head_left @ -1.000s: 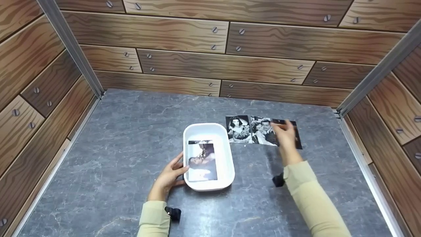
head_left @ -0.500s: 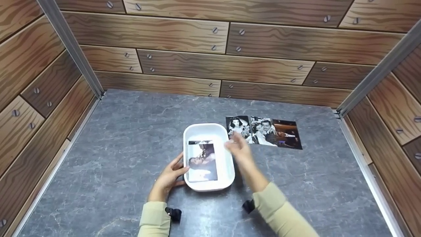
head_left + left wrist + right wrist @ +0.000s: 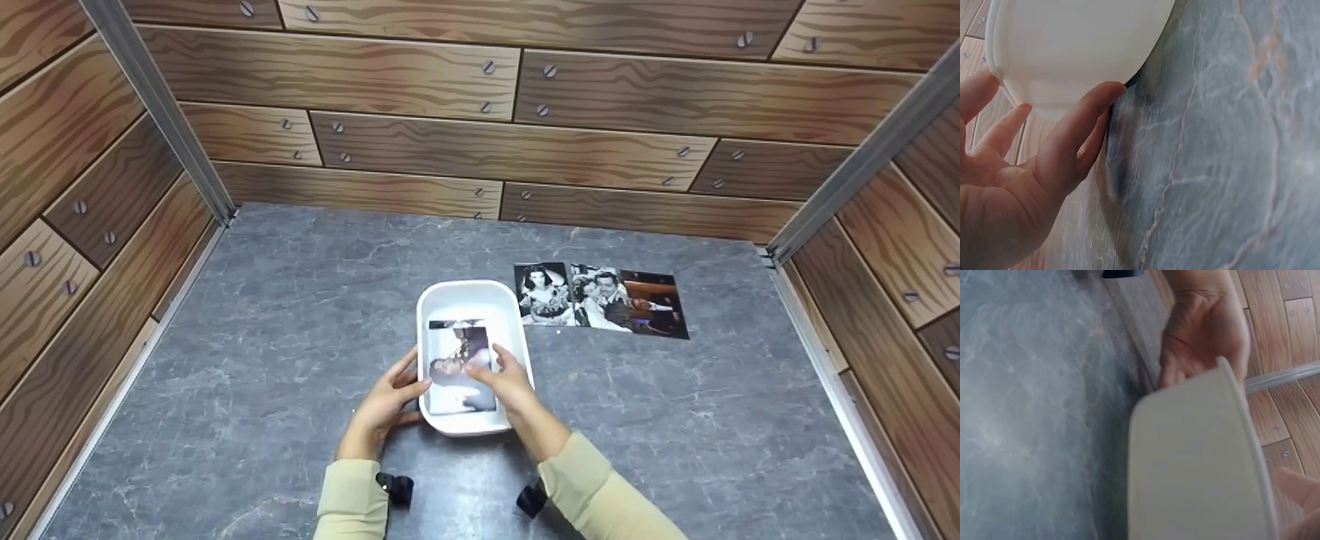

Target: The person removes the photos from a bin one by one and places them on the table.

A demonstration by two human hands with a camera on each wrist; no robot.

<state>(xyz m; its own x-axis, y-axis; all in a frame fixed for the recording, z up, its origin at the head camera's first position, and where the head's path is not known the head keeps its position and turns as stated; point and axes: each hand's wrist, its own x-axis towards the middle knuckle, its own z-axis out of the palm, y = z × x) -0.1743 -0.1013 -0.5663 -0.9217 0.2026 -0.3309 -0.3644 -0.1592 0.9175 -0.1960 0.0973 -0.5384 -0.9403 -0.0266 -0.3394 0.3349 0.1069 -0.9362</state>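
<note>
On the grey worktop [image 3: 300, 300], the white tray's [image 3: 465, 294] near-left side is touched by the left hand [image 3: 386, 401] with relaxed fingers. A photo [image 3: 457, 367] inside is pinched at its right edge by the right hand [image 3: 510, 382]. Three photos [image 3: 600, 300] lie far right.
</note>
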